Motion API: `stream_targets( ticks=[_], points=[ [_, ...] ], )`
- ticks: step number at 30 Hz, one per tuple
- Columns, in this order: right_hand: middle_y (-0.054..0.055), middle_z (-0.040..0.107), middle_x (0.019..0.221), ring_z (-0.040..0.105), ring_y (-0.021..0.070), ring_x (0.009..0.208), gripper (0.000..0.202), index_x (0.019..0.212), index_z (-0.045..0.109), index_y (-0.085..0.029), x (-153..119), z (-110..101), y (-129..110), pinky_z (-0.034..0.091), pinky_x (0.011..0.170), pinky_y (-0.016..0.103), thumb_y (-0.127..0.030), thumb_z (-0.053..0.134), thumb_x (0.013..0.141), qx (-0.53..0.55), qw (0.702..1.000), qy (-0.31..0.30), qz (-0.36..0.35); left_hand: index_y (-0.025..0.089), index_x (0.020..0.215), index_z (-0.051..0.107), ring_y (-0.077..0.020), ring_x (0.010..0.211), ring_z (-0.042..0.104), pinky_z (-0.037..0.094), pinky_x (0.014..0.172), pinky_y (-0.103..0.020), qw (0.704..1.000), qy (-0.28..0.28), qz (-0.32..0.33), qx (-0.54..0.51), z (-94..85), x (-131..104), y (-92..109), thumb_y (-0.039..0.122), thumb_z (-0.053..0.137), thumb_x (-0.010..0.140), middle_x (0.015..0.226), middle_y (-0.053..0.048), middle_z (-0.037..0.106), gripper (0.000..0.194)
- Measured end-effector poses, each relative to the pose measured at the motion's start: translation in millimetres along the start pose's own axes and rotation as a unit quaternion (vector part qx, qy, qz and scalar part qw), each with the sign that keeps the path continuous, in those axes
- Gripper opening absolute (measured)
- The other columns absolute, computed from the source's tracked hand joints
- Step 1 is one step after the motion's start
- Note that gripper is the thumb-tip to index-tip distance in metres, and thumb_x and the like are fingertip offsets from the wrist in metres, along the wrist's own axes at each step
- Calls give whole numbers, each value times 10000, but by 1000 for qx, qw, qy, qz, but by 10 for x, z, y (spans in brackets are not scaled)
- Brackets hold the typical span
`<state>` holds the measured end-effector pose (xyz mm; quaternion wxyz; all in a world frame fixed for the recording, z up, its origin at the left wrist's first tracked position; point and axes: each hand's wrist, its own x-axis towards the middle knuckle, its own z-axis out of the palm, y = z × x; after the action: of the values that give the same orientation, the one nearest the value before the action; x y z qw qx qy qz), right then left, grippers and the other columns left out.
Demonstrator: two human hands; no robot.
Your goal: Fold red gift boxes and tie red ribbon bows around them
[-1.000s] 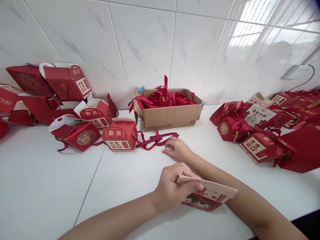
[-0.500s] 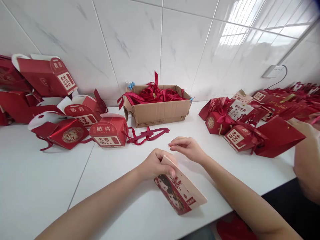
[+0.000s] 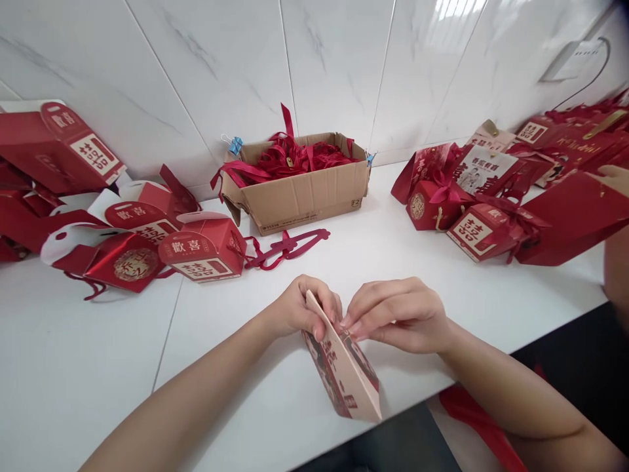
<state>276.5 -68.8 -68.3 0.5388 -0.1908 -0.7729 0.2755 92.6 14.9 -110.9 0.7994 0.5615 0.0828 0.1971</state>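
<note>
A flattened pink and red paper gift box (image 3: pixel 339 377) with printed figures and characters stands tilted over the near part of the white table. My left hand (image 3: pixel 309 308) is closed on its upper edge, thumb on the front and fingers behind. On the other side, my right hand (image 3: pixel 400 314) has its fingertips pinched together against the box's right panel. Whatever small thing lies between those fingertips is hidden. Just beyond my hands, dark red ribbon (image 3: pixel 287 248) lies on the table, beside a folded red box (image 3: pixel 204 249).
A cardboard carton (image 3: pixel 304 196) full of red ribbons stands by the tiled wall. Red gift boxes (image 3: pixel 130 262) crowd the left. More decorated boxes (image 3: pixel 474 229) stand at the right, where another person's hand (image 3: pixel 614 180) touches a large red box (image 3: pixel 570 219).
My right hand has come down from above the gift box to touch its right panel. The box has turned more edge-on and its panels have parted. My view has shifted.
</note>
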Motion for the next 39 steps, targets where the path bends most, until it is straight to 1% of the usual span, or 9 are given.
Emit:
stream_targets(
  ticks=[11,17,23,27,30,33,35,36,39],
  points=[
    [104,732,844,711,164,822,155,916,690,-163,35,20,-15,614,722,277,-117,544,893,-14,999,-30,-15,210,545,523,-167,516,603,529,501,-317,996,-49,46,52,-71,3,-62,556,836,501,491,0,580,468],
    [58,729,837,701,141,819,148,888,681,-213,40,43,-12,609,729,264,-141,551,898,-28,999,-28,-15,211,533,520,-164,489,585,519,485,-314,997,-42,33,52,-59,12,-42,546,848,483,478,-2,577,472],
    [72,690,819,684,152,803,119,858,690,-192,11,85,12,597,708,267,-140,584,876,-13,1000,-5,2,196,544,553,-168,520,605,539,522,-322,999,-23,18,17,-16,5,-35,481,872,479,524,-7,607,432],
    [81,712,804,683,166,784,146,907,682,-165,-1,90,13,579,710,293,-62,609,833,5,1000,15,6,177,553,587,-163,525,605,520,528,-308,998,41,40,15,2,5,0,428,883,485,525,-6,616,394],
    [81,720,869,681,180,835,170,958,675,-184,-38,51,25,566,745,319,-91,578,855,9,995,62,72,174,595,611,-150,571,607,505,560,-289,990,115,75,33,28,13,40,352,872,545,577,-2,643,320],
    [82,704,993,664,202,944,243,1036,660,-216,-80,1,60,548,832,350,-357,490,934,47,981,101,162,172,614,594,-138,593,595,476,557,-263,956,245,116,112,91,15,79,320,834,618,614,-1,649,282],
    [84,684,1068,651,223,999,422,1085,641,-227,-94,-8,91,549,849,358,-556,447,903,88,970,110,196,173,618,569,-138,607,593,473,562,-259,915,329,146,186,148,12,98,327,804,660,632,0,641,284],
    [79,680,1083,651,227,1005,440,1097,630,-235,-97,-1,106,556,837,350,-585,495,866,95,967,115,207,175,630,563,-137,622,597,479,574,-259,898,350,158,216,176,10,106,325,786,684,650,1,641,274],
    [44,697,1041,666,197,974,278,1060,625,-258,-93,54,138,565,798,294,-351,690,807,44,963,147,222,181,704,569,-128,674,610,503,627,-252,870,353,191,287,239,4,126,280,728,755,723,1,641,194]
  ],
)
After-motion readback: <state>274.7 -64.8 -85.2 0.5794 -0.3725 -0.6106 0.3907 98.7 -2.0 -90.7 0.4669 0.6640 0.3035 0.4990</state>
